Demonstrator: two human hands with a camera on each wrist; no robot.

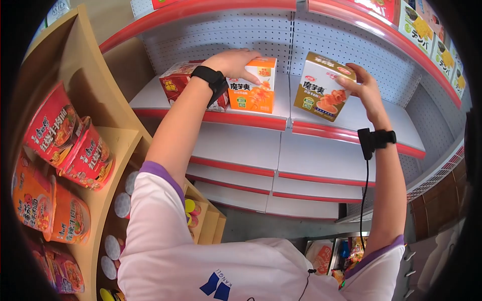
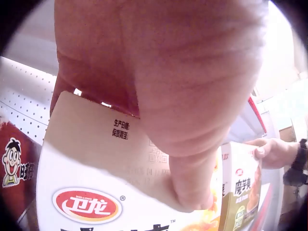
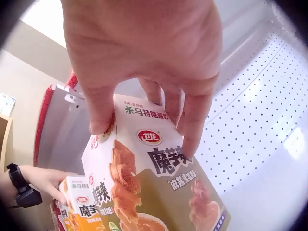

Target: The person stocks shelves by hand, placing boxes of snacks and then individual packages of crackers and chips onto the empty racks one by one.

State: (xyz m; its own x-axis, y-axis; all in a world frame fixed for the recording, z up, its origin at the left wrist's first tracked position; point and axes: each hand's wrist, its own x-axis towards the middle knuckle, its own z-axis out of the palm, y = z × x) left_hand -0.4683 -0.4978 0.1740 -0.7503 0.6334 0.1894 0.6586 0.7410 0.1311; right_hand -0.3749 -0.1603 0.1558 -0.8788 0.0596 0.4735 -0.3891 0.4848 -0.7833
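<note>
My left hand (image 1: 234, 65) grips an orange-and-white snack box (image 1: 253, 96) that stands upright on the upper shelf. In the left wrist view its thumb (image 2: 190, 180) presses on the printed front of the box; the other fingers are hidden behind. My right hand (image 1: 370, 94) holds a gold-and-white snack box (image 1: 321, 88) by its upper right part, and this box is tilted. The right wrist view has the thumb (image 3: 102, 113) on one side of that box and fingers (image 3: 195, 125) on the other. Left of the orange box is a red box (image 1: 176, 83), partly behind my left forearm.
Perforated back panels (image 1: 216, 37) rise behind the shelf, whose front has a red edge strip (image 1: 346, 134). More shelves lie below. Noodle tubs (image 1: 90, 155) fill the wooden rack (image 1: 123, 138) at left. Packages (image 1: 419, 27) line the shelf above, and a wire basket (image 1: 437, 173) hangs at right.
</note>
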